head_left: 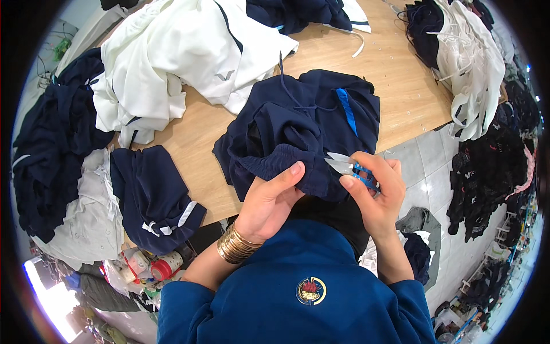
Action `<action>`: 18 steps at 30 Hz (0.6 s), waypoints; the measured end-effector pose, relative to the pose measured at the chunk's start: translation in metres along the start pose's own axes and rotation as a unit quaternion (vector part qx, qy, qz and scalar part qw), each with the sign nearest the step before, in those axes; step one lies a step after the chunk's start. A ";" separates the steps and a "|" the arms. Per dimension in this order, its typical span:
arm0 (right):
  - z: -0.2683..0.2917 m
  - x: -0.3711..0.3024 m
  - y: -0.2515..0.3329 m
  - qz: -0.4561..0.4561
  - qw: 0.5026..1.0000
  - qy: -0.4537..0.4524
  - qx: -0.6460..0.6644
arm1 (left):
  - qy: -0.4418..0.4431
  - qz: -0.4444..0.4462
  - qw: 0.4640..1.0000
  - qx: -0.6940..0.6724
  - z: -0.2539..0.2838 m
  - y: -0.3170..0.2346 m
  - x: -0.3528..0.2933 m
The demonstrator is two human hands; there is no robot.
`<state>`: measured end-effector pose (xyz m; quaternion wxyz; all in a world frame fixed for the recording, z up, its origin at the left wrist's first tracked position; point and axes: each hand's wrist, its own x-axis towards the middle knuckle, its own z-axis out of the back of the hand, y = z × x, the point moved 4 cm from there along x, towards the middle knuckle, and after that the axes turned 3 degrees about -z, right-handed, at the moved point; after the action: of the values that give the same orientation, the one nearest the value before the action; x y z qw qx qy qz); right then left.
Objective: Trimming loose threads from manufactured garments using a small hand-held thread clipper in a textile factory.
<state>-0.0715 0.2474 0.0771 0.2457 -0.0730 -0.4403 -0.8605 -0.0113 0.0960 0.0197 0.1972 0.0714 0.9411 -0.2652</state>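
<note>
A navy blue garment (281, 123) lies bunched at the table's near edge, with a drawstring and a bright blue stripe showing on it. My left hand (272, 200) grips its gathered elastic edge, thumb on top and the other fingers partly hidden beneath the cloth. Gold bangles circle that wrist. In my right hand (375, 186) is a pair of blue-handled thread snips (344, 164), held between thumb and fingers. Their two pointed blades are apart and face left, close beside the garment's edge. Whether they touch the fabric, I cannot tell.
White garments (172, 51) are heaped at the far left of the wooden table (401, 103). Navy clothes (152, 195) hang over the left edge, above a red-and-white container (166, 266). More white clothing (472, 63) drapes over the right end. Dark garments (487, 166) lie beyond the tiled floor.
</note>
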 end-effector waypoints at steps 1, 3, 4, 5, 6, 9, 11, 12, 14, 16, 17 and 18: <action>0.001 0.000 0.001 0.000 1.000 0.000 0.000 | 0.000 0.002 1.000 -0.003 0.000 0.000 0.000; 0.002 0.000 0.000 -0.048 0.998 0.018 0.041 | -0.001 -0.010 1.000 0.006 -0.004 -0.003 -0.001; 0.001 0.001 0.003 -0.049 0.998 0.017 0.040 | -0.001 -0.022 1.000 0.014 -0.006 -0.005 -0.001; -0.002 0.002 0.002 -0.100 0.983 0.018 0.152 | 0.000 -0.021 1.000 0.014 -0.006 -0.004 -0.001; -0.005 0.002 0.001 -0.149 0.953 0.017 0.262 | -0.001 -0.052 0.998 0.045 -0.006 -0.005 -0.001; -0.014 0.004 0.002 -0.161 0.938 0.063 0.301 | -0.004 -0.099 0.990 0.095 -0.008 -0.008 -0.003; -0.023 0.001 -0.001 -0.122 0.964 0.045 0.232 | -0.003 -0.112 0.987 0.117 -0.010 -0.008 -0.003; -0.023 0.002 -0.004 -0.122 0.964 0.043 0.232 | -0.012 -0.111 0.987 0.117 -0.010 -0.007 -0.003; -0.021 0.009 -0.011 -0.111 0.983 -0.008 0.145 | -0.023 -0.111 0.986 0.118 -0.009 -0.008 -0.003; -0.020 0.015 -0.010 -0.175 0.945 -0.039 0.274 | -0.028 -0.095 0.988 0.116 -0.009 -0.008 -0.005; -0.018 0.014 -0.012 -0.186 0.933 -0.029 0.307 | -0.027 -0.095 0.988 0.115 -0.008 -0.008 -0.005; -0.016 0.013 -0.015 -0.196 0.920 -0.019 0.339 | -0.033 -0.099 0.987 0.121 -0.007 -0.009 -0.006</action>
<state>-0.0887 0.2376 0.0607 0.0738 0.0864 -0.7158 -0.6890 -0.0099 0.0921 0.0318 0.1910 -0.0073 0.8975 -0.3974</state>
